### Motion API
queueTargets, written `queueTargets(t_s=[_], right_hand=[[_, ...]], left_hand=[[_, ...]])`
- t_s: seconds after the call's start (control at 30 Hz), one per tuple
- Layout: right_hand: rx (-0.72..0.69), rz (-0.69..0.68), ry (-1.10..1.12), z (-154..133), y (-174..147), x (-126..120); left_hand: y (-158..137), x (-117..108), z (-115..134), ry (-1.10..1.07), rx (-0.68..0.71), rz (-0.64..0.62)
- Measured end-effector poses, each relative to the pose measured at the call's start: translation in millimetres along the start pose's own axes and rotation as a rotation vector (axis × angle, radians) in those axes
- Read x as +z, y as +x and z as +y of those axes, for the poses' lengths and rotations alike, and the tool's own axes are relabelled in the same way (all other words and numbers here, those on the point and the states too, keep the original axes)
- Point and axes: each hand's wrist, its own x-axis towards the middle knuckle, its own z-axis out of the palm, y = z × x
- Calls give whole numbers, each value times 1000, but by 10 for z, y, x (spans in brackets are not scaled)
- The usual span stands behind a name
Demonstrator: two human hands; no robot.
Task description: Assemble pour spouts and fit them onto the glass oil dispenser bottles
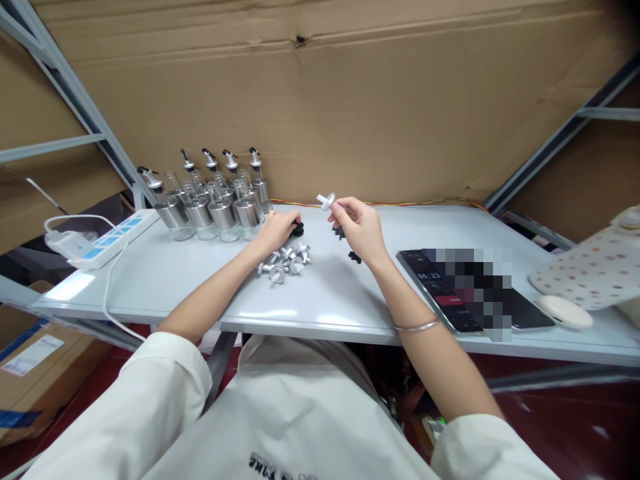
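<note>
Pinched in the fingers of my right hand point(361, 230) is a silver pourer spout point(327, 201), raised above the table with its pale narrow end pointing left. My left hand point(278, 230) is down on the table, its fingers curled at a black rubber ring point(299, 229); the fingertips are partly hidden. Just in front of that hand lies a pile of loose silver pourer spouts point(284, 263). Small black parts point(355, 257) are scattered beside and below my right hand, some partly covered by it.
Glass bottles with steel sleeves point(224, 215) stand at the back left, several topped with pourers. A power strip point(117, 240) with a white cable lies at the left edge. On the right are a phone point(425, 280), a cream oval object point(565, 311) and a dotted pouch point(590, 270). Cardboard point(325, 113) walls the back.
</note>
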Motion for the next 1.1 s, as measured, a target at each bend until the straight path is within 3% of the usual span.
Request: queueTargets(t_s=[0.77, 0.9, 1.1], right_hand=[[-7, -89, -122, 85, 1, 13], [16, -185, -360, 73, -9, 0], [164, -480, -812, 121, -31, -37]], left_hand=[[-29, -28, -33, 46, 6, -19], [-36, -47, -49, 29, 48, -62], [-104, -111, 22, 35, 28, -108]])
